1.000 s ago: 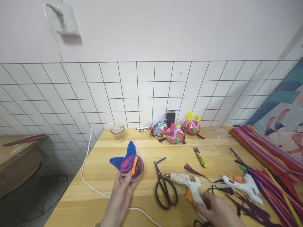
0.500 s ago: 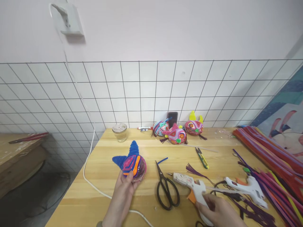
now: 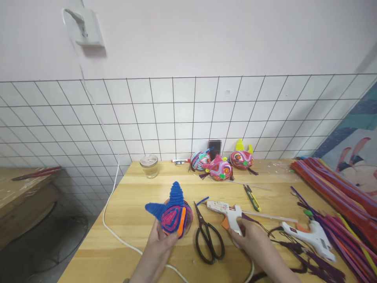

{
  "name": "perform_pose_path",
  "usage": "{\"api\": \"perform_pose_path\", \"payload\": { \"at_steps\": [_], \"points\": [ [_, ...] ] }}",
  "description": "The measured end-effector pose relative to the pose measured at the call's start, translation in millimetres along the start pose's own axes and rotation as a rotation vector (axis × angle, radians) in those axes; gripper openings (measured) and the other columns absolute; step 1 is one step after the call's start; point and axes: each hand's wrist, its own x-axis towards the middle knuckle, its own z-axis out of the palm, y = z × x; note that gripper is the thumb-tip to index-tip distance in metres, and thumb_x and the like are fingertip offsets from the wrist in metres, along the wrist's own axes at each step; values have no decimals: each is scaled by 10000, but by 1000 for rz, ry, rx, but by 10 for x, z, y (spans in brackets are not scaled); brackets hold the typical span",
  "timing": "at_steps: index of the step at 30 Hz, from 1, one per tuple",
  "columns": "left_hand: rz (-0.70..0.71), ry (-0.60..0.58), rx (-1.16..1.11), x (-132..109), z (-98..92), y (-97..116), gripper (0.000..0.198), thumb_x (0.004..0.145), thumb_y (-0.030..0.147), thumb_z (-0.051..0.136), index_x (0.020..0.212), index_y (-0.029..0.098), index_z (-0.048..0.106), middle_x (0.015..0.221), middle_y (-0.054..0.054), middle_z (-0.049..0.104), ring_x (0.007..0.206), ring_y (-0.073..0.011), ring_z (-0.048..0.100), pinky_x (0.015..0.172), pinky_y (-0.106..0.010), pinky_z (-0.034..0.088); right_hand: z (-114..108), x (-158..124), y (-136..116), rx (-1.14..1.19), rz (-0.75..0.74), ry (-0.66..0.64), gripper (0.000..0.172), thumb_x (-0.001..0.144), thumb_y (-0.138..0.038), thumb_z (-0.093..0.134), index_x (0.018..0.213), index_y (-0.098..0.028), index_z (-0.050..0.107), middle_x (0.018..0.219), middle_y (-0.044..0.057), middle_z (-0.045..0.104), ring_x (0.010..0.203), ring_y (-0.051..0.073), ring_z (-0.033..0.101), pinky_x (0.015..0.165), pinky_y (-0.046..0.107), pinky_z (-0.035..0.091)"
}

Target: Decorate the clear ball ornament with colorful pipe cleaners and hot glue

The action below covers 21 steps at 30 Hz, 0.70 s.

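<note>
A round craft piece [image 3: 172,221], covered partly in pink, blue and orange strips and topped by two blue ear shapes, rests in my left hand [image 3: 161,244], thumb on its front. My right hand [image 3: 253,238] is wrapped round the handle of a white glue gun [image 3: 232,216] with an orange trigger. The gun's nozzle points left, near a short blue strip [image 3: 203,200]. Between my hands, black-handled scissors [image 3: 208,239] lie on the wooden table [image 3: 118,220], blades pointing away from me.
Finished-looking round figures [image 3: 221,169] sit at the back, right of a glass jar [image 3: 149,166]. Green-yellow snips [image 3: 252,197], a second glue gun [image 3: 313,237] and bundles of coloured strips [image 3: 341,188] lie to the right. A white cable [image 3: 120,239] crosses the left side.
My right hand has moved the glue gun left and slightly away from me. My left hand has shifted right with the craft piece, which is turned so more of its striped side shows.
</note>
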Motion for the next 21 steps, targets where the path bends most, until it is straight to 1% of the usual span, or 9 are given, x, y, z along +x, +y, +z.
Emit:
{"api": "perform_pose_path", "payload": {
  "at_steps": [3, 5, 7, 10, 12, 15, 16, 18, 21],
  "points": [
    [-66, -65, -83, 5, -64, -34, 543, 562, 392, 842, 1061, 244, 687, 1162, -96, 704, 1084, -298, 622, 914, -424, 500, 36, 7, 38, 123, 11, -14, 252, 670, -411, 573, 573, -241, 414, 515, -48, 420, 508, 159, 422, 514, 265, 271],
    [-84, -48, -119, 23, -102, -66, 533, 603, 481, 790, 1068, 241, 689, 1140, -102, 712, 1028, -294, 646, 867, -431, 520, 52, -1, 55, 233, 13, -51, 273, 698, -441, 542, 576, -239, 405, 524, -57, 402, 508, 148, 427, 510, 255, 295],
    [-94, 4, -130, 42, -123, -89, 474, 642, 485, 762, 1038, 231, 704, 1090, -101, 731, 983, -281, 661, 830, -421, 532, 57, -14, 60, 345, 28, -113, 286, 739, -478, 492, 603, -235, 428, 515, -64, 396, 481, 139, 427, 484, 245, 311],
    [-116, 73, -117, 50, -112, -80, 393, 649, 405, 786, 986, 212, 725, 1046, -98, 748, 976, -276, 663, 844, -429, 526, 16, -54, 36, 454, 72, -174, 330, 786, -533, 446, 731, -218, 529, 499, -61, 444, 439, 146, 445, 431, 242, 319],
    [-120, 75, -90, 39, -84, -45, 383, 647, 362, 796, 989, 205, 726, 1047, -98, 746, 984, -277, 661, 862, -427, 518, -48, -100, -8, 558, 85, -114, 355, 775, -554, 497, 796, -210, 581, 531, -36, 525, 478, 164, 502, 447, 246, 361],
    [-107, 32, -27, 15, -43, 13, 408, 624, 333, 815, 997, 194, 723, 1012, -97, 749, 956, -258, 671, 858, -364, 513, -143, -203, -109, 849, 22, 1, 357, 707, -556, 632, 748, -202, 613, 605, 8, 617, 544, 170, 543, 496, 249, 405],
    [-107, 19, -1, 9, -35, 29, 418, 607, 326, 827, 989, 192, 724, 986, -95, 753, 930, -250, 677, 850, -349, 513, -158, -243, -144, 943, -1, -20, 368, 704, -563, 645, 727, -197, 611, 582, 10, 614, 512, 157, 521, 474, 244, 390],
    [-111, 0, 53, 3, -27, 50, 455, 564, 324, 852, 977, 183, 723, 952, -94, 755, 892, -245, 682, 848, -346, 511, -155, -324, -196, 1048, 0, -139, 425, 741, -604, 611, 681, -184, 602, 461, -8, 557, 400, 116, 426, 406, 227, 320],
    [-105, -17, 113, 4, -28, 61, 549, 501, 339, 879, 996, 171, 711, 995, -110, 743, 943, -273, 668, 890, -373, 494, -105, -440, -218, 1017, 78, -239, 541, 721, -686, 591, 567, -168, 567, 347, -17, 484, 320, 73, 336, 362, 201, 242]
  ]
}}
